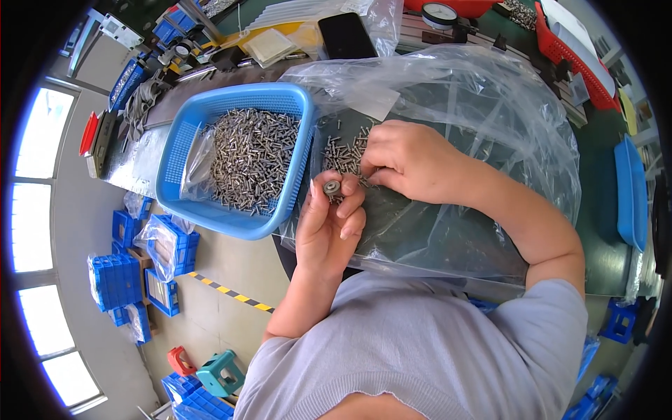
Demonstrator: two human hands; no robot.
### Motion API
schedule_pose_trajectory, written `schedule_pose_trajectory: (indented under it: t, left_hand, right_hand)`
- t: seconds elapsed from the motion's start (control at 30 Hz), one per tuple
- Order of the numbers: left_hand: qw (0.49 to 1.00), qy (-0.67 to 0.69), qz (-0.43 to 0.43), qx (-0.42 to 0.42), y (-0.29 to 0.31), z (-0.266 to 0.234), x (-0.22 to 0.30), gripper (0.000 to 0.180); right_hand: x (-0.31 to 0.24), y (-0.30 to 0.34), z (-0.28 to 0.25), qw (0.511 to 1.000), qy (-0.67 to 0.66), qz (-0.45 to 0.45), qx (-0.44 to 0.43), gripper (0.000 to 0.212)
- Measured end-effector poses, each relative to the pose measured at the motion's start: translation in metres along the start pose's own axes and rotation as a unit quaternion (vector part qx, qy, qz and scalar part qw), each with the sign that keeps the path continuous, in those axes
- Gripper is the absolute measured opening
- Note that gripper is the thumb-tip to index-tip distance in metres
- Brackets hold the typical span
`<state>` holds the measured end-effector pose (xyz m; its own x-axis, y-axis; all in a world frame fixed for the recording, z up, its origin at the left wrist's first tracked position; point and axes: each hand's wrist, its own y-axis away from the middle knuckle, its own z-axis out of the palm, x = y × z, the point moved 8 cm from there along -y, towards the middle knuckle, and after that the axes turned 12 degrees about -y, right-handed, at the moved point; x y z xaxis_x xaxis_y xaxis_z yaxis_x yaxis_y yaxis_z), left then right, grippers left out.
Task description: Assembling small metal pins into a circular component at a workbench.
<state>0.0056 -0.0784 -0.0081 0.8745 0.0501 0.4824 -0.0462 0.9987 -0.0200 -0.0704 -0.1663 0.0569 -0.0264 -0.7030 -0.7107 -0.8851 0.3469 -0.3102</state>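
While the left hand (pixel 323 227) pinched a round metal piece (pixel 332 187) between its thumb and bent fingers near the desk's near edge, the right hand (pixel 409 164) reached down to a loose pile of small metal pins (pixel 341 154). The two hands were near each other but apart. The right hand's fingers were curled, their tips at the right side of the pile; whether they gripped a pin could not be told. The round piece was held up before the pile's near end, its ringed face turned upward. Clear plastic sheeting (pixel 504 119) spread over much of the desk (pixel 602 259), and a white paper slip (pixel 374 103) lay just beyond the pile.

Left of the pile, toward the desk's near left corner, stood a blue basket (pixel 304 140) with a great many more pins (pixel 255 157) in it and a clear bag (pixel 199 164) along its left wall. Toward the far edge were a black phone (pixel 346 36) and, to its right, a dial gauge (pixel 439 14). A red basket (pixel 595 98) stood near the far right corner, and a blue tray (pixel 632 192) lay along the right edge.
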Motion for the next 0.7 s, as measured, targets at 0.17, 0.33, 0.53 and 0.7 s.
schedule_pose_trajectory:
  t: [0.17,0.33,0.53,0.7]
  left_hand:
    - [1.0,-0.005,0.002,-0.013,-0.001,0.001,0.0,0.03]
    - [1.0,-0.03,0.002,-0.006,-0.001,0.002,0.0,0.028]
    - [0.998,-0.067,-0.009,-0.002,-0.001,0.006,0.0,0.024]
    - [0.996,-0.084,-0.036,0.013,0.0,0.006,-0.003,0.022]
  right_hand:
    - [-0.003,0.001,0.011,0.994,0.103,-0.039,0.02,0.012]
    - [-0.003,0.0,0.015,0.993,0.11,-0.047,0.018,0.011]
    - [0.005,-0.004,-0.006,0.992,-0.086,0.09,0.025,0.01]
    - [0.01,-0.003,-0.009,0.923,-0.345,0.165,0.042,0.005]
